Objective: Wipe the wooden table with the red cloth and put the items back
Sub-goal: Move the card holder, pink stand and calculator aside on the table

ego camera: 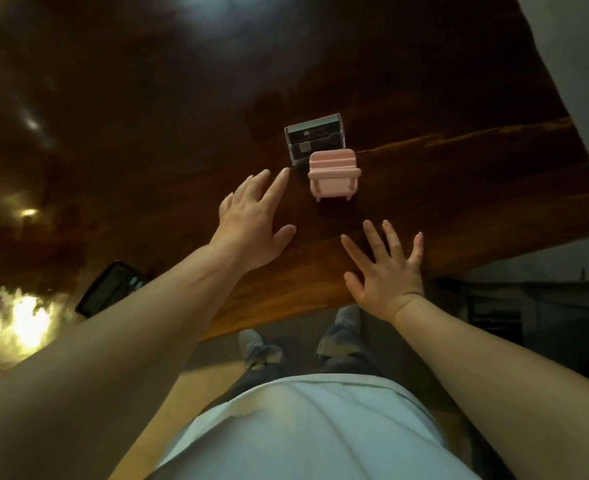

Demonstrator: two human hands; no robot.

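A small pink chair-shaped stand sits on the dark wooden table. Right behind it, touching or nearly so, is a clear box with dark contents. My left hand hovers open just left of the pink stand, fingertips close to the clear box's near corner. Open as well, my right hand is spread over the table's near edge, below and right of the stand. Neither hand holds anything. No red cloth is in view.
A black phone-like device lies at the table's left near edge, partly hidden by my left forearm. Bright lamp glare reflects on the left. The table's right edge runs beside a grey wall; dark furniture stands at lower right.
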